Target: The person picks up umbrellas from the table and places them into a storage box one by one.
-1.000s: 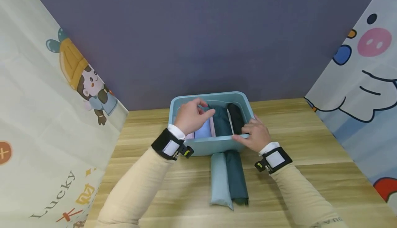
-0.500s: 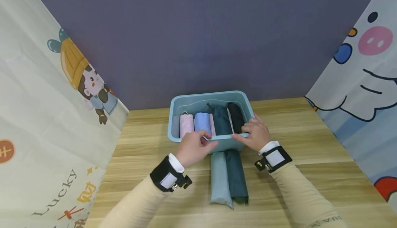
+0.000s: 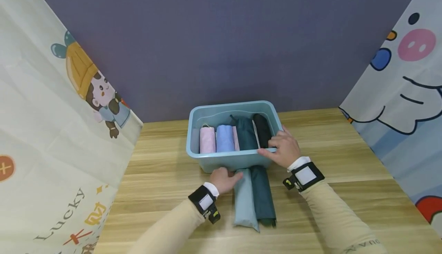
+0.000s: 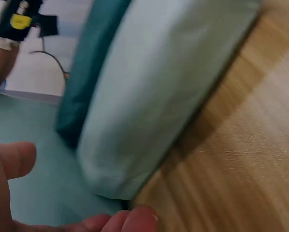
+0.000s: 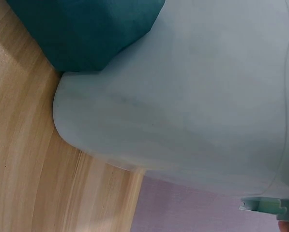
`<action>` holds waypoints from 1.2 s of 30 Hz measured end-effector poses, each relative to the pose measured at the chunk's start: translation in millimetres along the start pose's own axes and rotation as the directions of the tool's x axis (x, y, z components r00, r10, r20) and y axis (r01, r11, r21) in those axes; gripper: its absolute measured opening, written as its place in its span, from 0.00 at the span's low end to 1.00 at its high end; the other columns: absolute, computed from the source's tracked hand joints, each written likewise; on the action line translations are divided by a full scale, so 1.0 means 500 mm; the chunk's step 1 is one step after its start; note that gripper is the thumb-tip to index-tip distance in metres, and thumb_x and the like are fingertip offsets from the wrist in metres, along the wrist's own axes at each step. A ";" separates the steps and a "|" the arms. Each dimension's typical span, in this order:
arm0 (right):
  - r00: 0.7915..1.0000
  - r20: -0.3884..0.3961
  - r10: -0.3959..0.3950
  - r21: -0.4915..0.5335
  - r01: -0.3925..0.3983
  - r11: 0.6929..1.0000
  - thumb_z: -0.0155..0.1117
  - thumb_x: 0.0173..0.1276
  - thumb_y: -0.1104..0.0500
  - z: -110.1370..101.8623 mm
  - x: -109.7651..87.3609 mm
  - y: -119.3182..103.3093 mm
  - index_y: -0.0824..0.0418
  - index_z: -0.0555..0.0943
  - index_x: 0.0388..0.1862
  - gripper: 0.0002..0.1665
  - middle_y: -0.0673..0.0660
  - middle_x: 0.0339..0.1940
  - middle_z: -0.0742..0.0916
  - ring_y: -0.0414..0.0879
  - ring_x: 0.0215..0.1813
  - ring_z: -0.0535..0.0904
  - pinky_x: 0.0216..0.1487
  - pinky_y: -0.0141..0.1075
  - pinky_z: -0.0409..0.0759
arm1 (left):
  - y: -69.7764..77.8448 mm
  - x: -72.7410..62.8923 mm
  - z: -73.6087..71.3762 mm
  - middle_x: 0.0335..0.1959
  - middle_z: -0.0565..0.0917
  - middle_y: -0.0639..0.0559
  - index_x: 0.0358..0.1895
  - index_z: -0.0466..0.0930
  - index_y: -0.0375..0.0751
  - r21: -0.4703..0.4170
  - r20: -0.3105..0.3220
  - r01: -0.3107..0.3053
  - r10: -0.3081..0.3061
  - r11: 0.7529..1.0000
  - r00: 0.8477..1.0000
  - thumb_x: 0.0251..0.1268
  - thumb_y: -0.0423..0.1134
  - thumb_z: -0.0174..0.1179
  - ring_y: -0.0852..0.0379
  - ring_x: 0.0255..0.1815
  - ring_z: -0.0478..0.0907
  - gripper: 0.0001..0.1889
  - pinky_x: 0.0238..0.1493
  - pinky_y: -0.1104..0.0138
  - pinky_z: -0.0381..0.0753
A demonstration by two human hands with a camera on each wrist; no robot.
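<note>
My left hand [image 3: 222, 179] is low in front of the light blue plastic bin [image 3: 221, 160], thumb and fingers apart, beside the upper end of a long pale blue fabric sleeve [image 3: 245, 204] shaped like a folded umbrella. In the left wrist view, fingertips [image 4: 139, 220] are just off the end of that sleeve, with a gap to the thumb. Alongside lies a dark teal fabric sleeve [image 3: 263, 198], one end against the bin. My right hand [image 3: 286, 147] grips the bin's front right rim, thumb along the front; its other fingers are partly hidden.
Inside the bin stand a pink roll [image 3: 207, 139], a blue roll [image 3: 225, 138], a dark teal bundle [image 3: 246, 134] and a black one [image 3: 262, 130]. A dark wall [image 3: 221, 47] rises behind the wooden table [image 3: 162, 158]. Printed curtains [image 3: 41, 123] hang at both sides.
My left hand has come out of the bin, over its front rim, and down to the pale blue sleeve on the table. The right hand stays on the rim.
</note>
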State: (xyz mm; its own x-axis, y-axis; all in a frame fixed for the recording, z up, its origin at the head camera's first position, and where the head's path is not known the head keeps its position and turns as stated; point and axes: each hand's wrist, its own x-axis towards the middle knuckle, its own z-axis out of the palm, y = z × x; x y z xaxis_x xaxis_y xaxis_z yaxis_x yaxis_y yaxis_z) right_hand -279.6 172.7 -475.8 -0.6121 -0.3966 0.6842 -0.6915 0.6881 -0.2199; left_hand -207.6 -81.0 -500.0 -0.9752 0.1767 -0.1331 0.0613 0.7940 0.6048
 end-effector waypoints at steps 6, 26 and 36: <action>1.000 -0.004 -0.005 0.004 0.005 1.000 0.54 0.57 0.23 0.005 0.000 0.003 0.50 0.71 0.07 0.36 0.42 0.08 0.68 0.42 0.20 0.65 0.61 0.63 0.65 | -0.012 0.021 0.048 0.26 0.82 0.40 0.29 0.80 0.30 0.051 -0.022 0.064 -0.063 0.997 0.998 0.58 0.67 0.55 0.49 0.27 0.79 0.35 0.29 0.60 0.77; 1.000 -0.006 -0.001 0.009 0.001 1.000 0.57 0.56 0.24 0.004 0.002 0.006 0.49 0.70 0.06 0.35 0.42 0.08 0.67 0.42 0.20 0.65 0.61 0.63 0.65 | 0.006 0.032 0.104 0.28 0.83 0.40 0.34 0.81 0.30 0.200 -0.105 0.087 -0.067 0.976 0.992 0.56 0.67 0.57 0.46 0.29 0.82 0.36 0.27 0.60 0.77; 1.000 0.018 0.010 0.001 -0.010 1.000 0.59 0.56 0.26 -0.001 -0.001 0.002 0.48 0.70 0.06 0.34 0.41 0.08 0.66 0.41 0.20 0.64 0.63 0.63 0.64 | 0.008 0.028 0.099 0.23 0.81 0.41 0.25 0.79 0.31 0.201 -0.094 0.080 -0.062 0.976 0.994 0.55 0.61 0.59 0.48 0.23 0.78 0.29 0.23 0.59 0.74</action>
State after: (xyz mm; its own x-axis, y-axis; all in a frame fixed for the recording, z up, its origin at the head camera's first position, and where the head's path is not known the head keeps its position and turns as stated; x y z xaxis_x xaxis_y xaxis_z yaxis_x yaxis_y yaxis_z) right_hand -279.8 174.0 -476.1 -0.6259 -0.4003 0.6693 -0.6856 0.6915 -0.2276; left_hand -210.4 -46.6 -538.2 -0.9928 0.0720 -0.0957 0.0250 0.9062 0.4222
